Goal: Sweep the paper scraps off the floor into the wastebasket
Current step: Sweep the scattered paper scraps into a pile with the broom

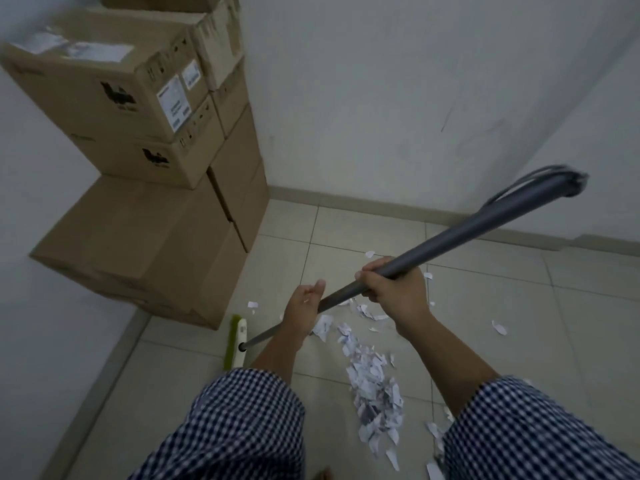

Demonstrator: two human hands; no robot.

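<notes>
I hold a broom with a long grey handle (460,237) in both hands. My right hand (391,285) grips the handle higher up. My left hand (304,306) holds it lower, its fingers loosely around the shaft. The broom's head (236,342), white with green bristles, rests on the tiled floor close to the bottom cardboard box. A pile of white paper scraps (372,379) lies on the tiles between my arms, and loose scraps (498,328) are scattered to the right and beyond my hands. No wastebasket is in view.
A stack of cardboard boxes (156,216) fills the left corner against the white wall (398,98). A grey skirting board (381,206) runs along the base of the walls. My checked sleeves cover the lower part of the view.
</notes>
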